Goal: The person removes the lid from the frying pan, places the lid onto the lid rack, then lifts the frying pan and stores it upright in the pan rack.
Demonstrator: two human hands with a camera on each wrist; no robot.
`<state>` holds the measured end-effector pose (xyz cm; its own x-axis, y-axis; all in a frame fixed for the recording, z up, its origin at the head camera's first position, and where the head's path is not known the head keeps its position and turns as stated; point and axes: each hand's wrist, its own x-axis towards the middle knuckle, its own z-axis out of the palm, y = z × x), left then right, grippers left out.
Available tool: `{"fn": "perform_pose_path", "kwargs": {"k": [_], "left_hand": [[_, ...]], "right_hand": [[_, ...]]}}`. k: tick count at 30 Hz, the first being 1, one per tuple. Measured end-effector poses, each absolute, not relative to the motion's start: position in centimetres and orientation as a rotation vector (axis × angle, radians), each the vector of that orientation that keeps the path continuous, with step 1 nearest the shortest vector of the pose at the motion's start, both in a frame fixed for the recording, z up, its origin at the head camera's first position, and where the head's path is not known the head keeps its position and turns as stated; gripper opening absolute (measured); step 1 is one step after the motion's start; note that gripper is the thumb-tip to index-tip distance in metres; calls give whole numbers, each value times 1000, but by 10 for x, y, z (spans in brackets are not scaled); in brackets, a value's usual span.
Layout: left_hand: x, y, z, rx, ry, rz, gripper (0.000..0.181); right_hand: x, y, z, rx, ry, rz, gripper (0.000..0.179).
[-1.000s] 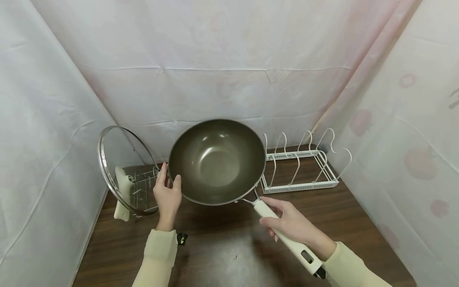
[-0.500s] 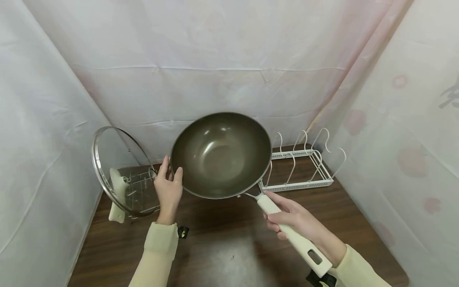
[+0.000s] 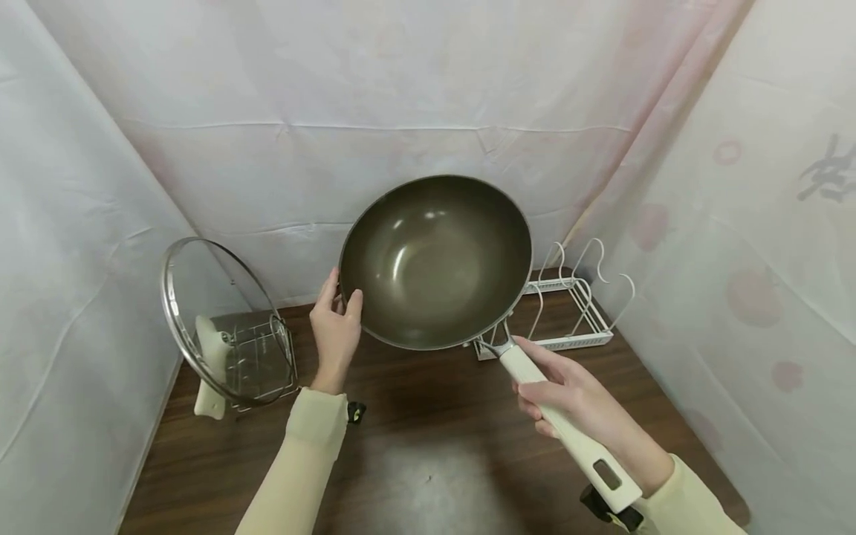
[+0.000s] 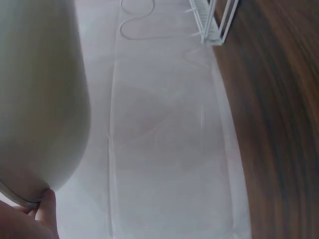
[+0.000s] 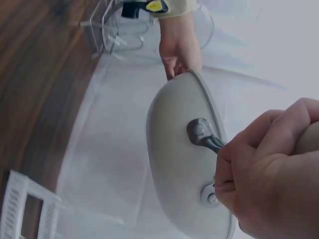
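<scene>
A wok (image 3: 438,260) with a dark inside and a pale outer wall is held up over the table, its open side tilted toward the head camera. At its left rim my left hand (image 3: 336,327) pinches the edge, thumb in front and fingers behind. My right hand (image 3: 571,394) grips the long cream handle (image 3: 583,446) close to the metal bracket. From the left wrist, the pale underside (image 4: 40,99) fills the upper left, with fingertips at the rim. The right wrist view shows the bracket (image 5: 200,132) fixed to the outer wall.
On the left a glass lid with a metal rim (image 3: 170,297) leans upright at a wire rack (image 3: 261,357), beside a cream handle (image 3: 212,349). A white rack with curved dividers (image 3: 578,342) stands right, partly behind the wok. Curtains (image 3: 401,89) enclose the wooden table (image 3: 401,416).
Both hands have raised the wok and carried it to the right, so it now overlaps more of the white rack. The lid and racks shift slightly left in the view.
</scene>
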<state>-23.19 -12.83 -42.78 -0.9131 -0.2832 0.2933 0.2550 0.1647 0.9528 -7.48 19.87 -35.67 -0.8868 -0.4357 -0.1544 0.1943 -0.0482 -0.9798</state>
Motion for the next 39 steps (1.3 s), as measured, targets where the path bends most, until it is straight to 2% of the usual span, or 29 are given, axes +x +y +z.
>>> {"fn": "perform_pose_path", "kwargs": {"k": [15,23,39], "left_hand": [[-269,-83,-415,-145,-2174,-1737,65],[-276,-51,-414,-272,-2138,-1729,64],[-276,-5,-431,-499,-2298,-1674,81]], "right_hand": [[-74,224,-338,-251,2081,-1946,78],[-74,236,-337,-241,2172,-1986,76],[-75,248,-345,-158,2308,-2082,79]]}}
